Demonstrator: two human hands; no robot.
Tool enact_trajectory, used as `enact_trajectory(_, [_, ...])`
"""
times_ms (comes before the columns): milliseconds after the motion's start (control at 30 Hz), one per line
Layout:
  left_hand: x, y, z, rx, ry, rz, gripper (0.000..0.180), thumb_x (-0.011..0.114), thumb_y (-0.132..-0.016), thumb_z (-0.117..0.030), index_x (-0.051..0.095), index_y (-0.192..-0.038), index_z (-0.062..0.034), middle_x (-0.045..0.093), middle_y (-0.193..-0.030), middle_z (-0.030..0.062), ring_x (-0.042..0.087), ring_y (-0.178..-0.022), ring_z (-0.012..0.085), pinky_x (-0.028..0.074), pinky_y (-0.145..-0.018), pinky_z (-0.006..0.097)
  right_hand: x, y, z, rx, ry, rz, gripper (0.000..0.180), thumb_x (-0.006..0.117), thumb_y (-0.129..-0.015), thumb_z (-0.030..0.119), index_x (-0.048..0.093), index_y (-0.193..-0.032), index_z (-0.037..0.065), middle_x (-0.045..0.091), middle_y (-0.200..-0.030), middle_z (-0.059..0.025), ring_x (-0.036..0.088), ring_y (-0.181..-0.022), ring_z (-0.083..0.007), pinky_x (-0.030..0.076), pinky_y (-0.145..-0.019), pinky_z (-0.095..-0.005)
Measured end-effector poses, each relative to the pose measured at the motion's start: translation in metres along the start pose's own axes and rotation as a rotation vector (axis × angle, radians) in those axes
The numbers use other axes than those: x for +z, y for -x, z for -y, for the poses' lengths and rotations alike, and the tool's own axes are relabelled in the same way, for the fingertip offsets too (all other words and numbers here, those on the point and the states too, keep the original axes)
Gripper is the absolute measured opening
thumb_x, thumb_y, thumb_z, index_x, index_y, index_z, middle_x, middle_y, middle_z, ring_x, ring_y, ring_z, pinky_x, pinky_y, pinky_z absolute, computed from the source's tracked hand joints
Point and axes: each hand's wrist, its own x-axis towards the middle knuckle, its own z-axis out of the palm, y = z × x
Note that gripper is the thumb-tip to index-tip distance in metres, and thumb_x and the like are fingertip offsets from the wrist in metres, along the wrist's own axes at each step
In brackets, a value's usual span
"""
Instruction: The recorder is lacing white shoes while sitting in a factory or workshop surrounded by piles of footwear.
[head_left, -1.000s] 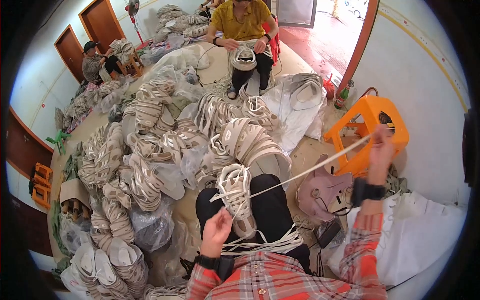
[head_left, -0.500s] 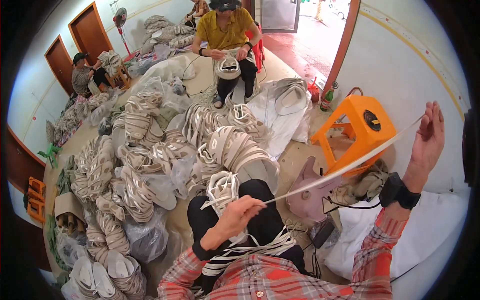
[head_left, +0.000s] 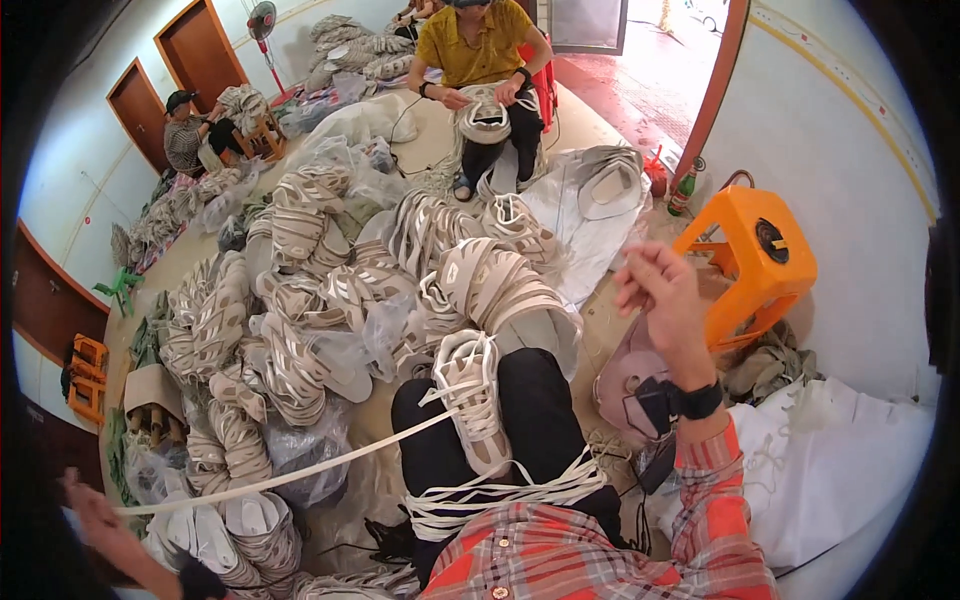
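A beige and white shoe upper (head_left: 470, 400) rests between my thighs, toe toward me, with white laces threaded across its front. From its left side a white shoelace (head_left: 310, 467) stretches far out to the left, into my left hand (head_left: 105, 525), which is closed on its end and blurred. My right hand (head_left: 665, 300) is raised in the air to the right of the shoe upper. Its fingers are loosely bent and apart, with nothing visible in them. A bundle of white laces (head_left: 500, 500) lies across my lap.
Stacked shoe uppers (head_left: 290, 365) cover the floor ahead and left. An orange stool (head_left: 755, 260) stands at the right, near a green bottle (head_left: 683, 190) and white cloth (head_left: 830, 470). Opposite, a person in a yellow shirt (head_left: 475, 45) handles another shoe upper; others sit farther back.
My left hand has swung from the shoe upper far left, drawing a lace out. My right hand has come down and inward from the far right and no longer holds a lace. The view has shifted.
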Motion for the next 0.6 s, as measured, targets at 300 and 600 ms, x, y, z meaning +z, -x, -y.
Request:
enact_trajectory(300, [0.351, 0.253, -0.037, -0.642, 0.42, 0.981, 0.018, 0.053, -0.083, -0.01, 0.059, -0.097, -0.0001, 0.067, -0.078, 0.0078, 0.058, -0.061, 0.011, 0.044, -0.055, 0.023, 0.032, 0.054, -0.1, 0.414, 0.027, 0.214, 0.019, 0.052, -0.089, 0.012, 0.053, -0.1, -0.003, 0.06, -0.077, -0.0114, 0.06, -0.057, -0.0163, 0.048, -0.048, -0.0246])
enact_trajectory(600, [0.416, 0.261, -0.036, -0.17, 0.013, 0.891, 0.017, 0.06, -0.074, -0.016, 0.062, -0.073, 0.0011, 0.06, -0.061, 0.0147, 0.06, -0.057, 0.0263, 0.046, -0.055, 0.035, 0.012, 0.088, -0.13, 0.509, 0.109, 0.236, 0.022, 0.052, -0.09, 0.017, 0.054, -0.097, -0.003, 0.06, -0.077, -0.0109, 0.061, -0.059, -0.0154, 0.048, -0.048, -0.0235])
